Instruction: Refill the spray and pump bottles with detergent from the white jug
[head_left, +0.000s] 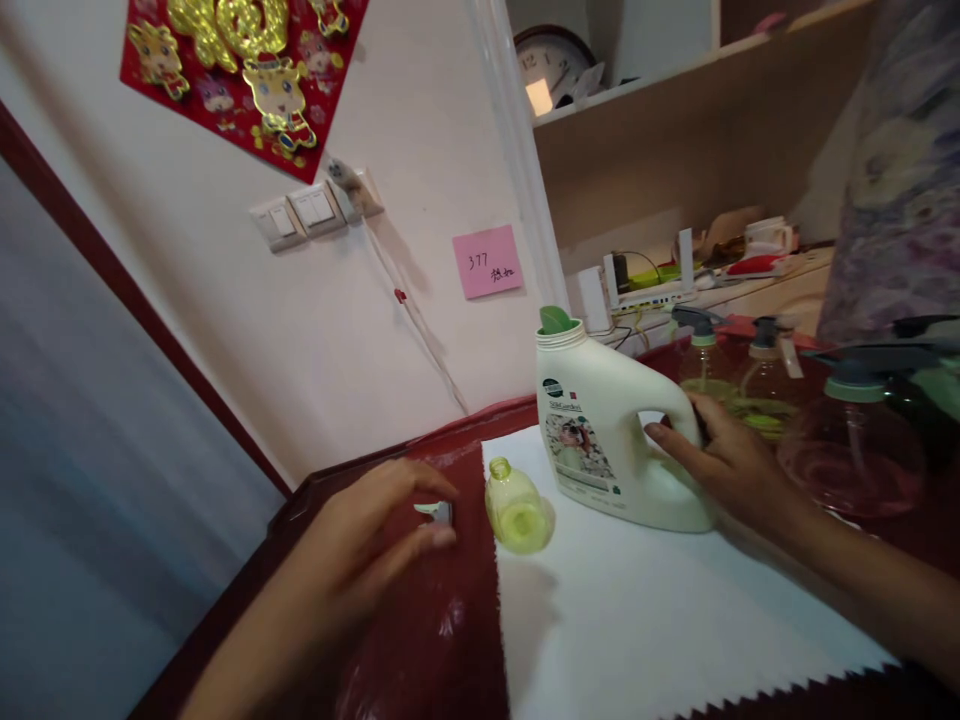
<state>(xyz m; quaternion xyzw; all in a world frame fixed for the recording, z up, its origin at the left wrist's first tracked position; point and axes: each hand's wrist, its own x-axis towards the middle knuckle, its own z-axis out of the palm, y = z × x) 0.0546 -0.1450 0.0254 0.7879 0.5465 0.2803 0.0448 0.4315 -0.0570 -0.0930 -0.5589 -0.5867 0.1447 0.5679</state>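
A white detergent jug with an open neck and a green leaf-shaped piece at its mouth stands on a white cloth. My right hand is wrapped round the jug's handle. Left of the jug stands a small yellow-green bottle with no cap. My left hand hovers over the dark red tabletop, its fingers pinched on a small grey cap-like piece, close to the small bottle.
Several spray bottles crowd the right side behind the jug. The dark red table meets a white wall with switches and a pink note. A shelf with a router and clutter lies beyond.
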